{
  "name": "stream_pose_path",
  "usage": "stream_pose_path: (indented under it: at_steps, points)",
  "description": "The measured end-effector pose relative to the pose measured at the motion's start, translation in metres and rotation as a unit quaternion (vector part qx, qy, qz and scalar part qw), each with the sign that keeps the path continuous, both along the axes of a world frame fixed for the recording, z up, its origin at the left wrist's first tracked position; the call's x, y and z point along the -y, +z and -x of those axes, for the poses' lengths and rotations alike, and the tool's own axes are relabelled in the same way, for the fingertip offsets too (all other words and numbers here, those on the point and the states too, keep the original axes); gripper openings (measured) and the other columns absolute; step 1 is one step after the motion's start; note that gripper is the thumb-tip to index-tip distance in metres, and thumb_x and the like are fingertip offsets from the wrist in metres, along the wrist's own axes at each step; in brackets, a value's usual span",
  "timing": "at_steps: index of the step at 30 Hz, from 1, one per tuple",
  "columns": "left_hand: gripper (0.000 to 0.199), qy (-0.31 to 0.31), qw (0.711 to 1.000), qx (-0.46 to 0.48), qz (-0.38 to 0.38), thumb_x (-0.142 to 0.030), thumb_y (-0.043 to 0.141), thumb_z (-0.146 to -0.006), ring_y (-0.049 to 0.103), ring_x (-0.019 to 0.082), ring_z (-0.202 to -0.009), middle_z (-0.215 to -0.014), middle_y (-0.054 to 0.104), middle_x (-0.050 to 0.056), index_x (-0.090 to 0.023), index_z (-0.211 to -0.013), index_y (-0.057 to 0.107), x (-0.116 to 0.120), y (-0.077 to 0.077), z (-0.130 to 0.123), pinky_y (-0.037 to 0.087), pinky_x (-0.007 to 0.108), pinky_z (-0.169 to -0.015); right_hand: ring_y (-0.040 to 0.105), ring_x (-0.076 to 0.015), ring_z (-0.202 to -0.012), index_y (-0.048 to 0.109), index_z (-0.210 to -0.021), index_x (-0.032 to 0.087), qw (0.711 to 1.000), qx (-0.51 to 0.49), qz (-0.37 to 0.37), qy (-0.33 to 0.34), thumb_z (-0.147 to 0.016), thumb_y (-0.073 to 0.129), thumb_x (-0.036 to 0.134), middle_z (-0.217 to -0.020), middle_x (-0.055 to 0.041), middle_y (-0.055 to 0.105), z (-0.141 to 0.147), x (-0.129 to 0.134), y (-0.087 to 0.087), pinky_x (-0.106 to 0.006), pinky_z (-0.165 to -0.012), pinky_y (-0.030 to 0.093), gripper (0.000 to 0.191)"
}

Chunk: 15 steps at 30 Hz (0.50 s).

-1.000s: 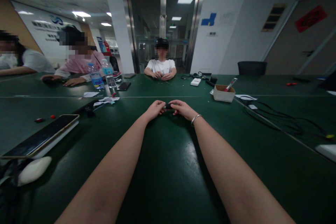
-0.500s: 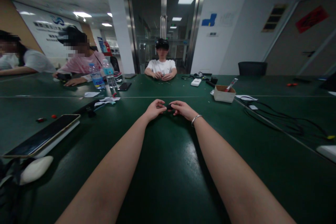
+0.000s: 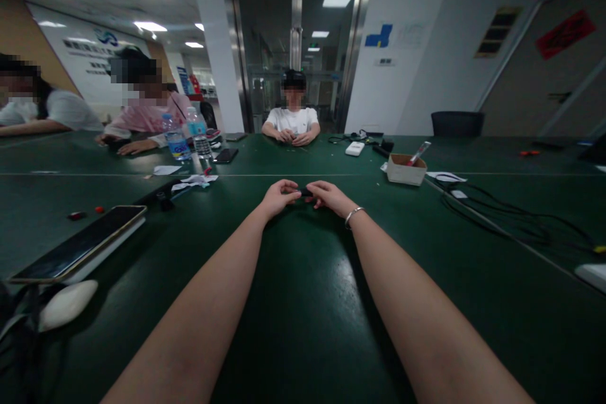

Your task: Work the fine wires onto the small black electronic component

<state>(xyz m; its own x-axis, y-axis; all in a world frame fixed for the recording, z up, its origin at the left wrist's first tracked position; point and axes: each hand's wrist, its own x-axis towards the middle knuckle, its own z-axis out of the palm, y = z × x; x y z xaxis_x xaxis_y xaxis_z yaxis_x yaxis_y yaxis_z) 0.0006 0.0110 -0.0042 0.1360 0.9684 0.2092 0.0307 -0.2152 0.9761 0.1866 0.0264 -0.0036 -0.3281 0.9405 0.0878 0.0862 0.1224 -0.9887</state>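
Note:
Between my two hands, at the middle of the view, is a small black object (image 3: pixel 305 192) whose kind I cannot make out. My left hand (image 3: pixel 280 198) pinches its left end between thumb and fingers. On the other side, my right hand (image 3: pixel 330 196) grips the right end, with a silver bracelet (image 3: pixel 354 217) round the wrist. Both hands are just above or resting on the dark green table (image 3: pixel 293 303). Fingertips cover much of the black object.
To the left lie a phone on a white box (image 3: pixel 89 243), crumpled paper (image 3: pixel 195 183) and two water bottles (image 3: pixel 176 137). A small carton (image 3: pixel 406 170) and black cables (image 3: pixel 497 205) are on the right. Across the table sits a person (image 3: pixel 292 117); two more sit at left.
My hands stay almost in place around the black object, which now looks slightly more level. The view has shifted very slightly. At left, the pink-sleeved person's hand has moved a little.

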Motion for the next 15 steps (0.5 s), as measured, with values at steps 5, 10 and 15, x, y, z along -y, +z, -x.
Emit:
stream_pose_path:
  at_steps: [5, 10, 15]
  points:
    - [0.031, 0.004, 1.000, -0.002, 0.009, -0.015, 0.076, -0.063, 0.059, 0.011, -0.070, -0.079, 0.060, 0.003, -0.012, -0.088, 0.058, -0.0002, 0.0004, 0.0004, 0.050, 0.027, -0.065, 0.057, -0.0055, -0.051, 0.054, -0.109, 0.019, 0.999, -0.030, -0.011, 0.024, -0.074, 0.065, 0.006, -0.083, -0.0009, 0.067, -0.0014, 0.0006, 0.0005, -0.016, -0.050, 0.052, 0.039]
    - [0.032, 0.000, 1.000, -0.007, 0.005, -0.015, 0.076, -0.064, 0.059, 0.011, -0.071, -0.079, 0.060, 0.003, -0.013, -0.090, 0.058, 0.0004, 0.0005, 0.0004, 0.050, 0.027, -0.065, 0.051, -0.0056, -0.042, 0.057, -0.105, 0.016, 1.000, -0.016, 0.002, 0.000, -0.082, 0.062, 0.023, -0.069, -0.0005, 0.064, 0.0005, 0.0014, 0.0026, -0.018, -0.046, 0.051, 0.025]
    - [0.031, 0.004, 1.000, -0.006, 0.005, -0.012, 0.075, -0.064, 0.059, 0.011, -0.069, -0.078, 0.060, 0.002, -0.013, -0.089, 0.057, 0.0000, 0.0003, -0.0001, 0.051, 0.029, -0.067, 0.051, -0.0050, -0.046, 0.059, -0.099, 0.015, 1.000, 0.014, -0.017, 0.000, -0.079, 0.065, 0.017, -0.082, -0.0041, 0.066, 0.0015, 0.0005, 0.0028, -0.016, -0.041, 0.047, 0.021]
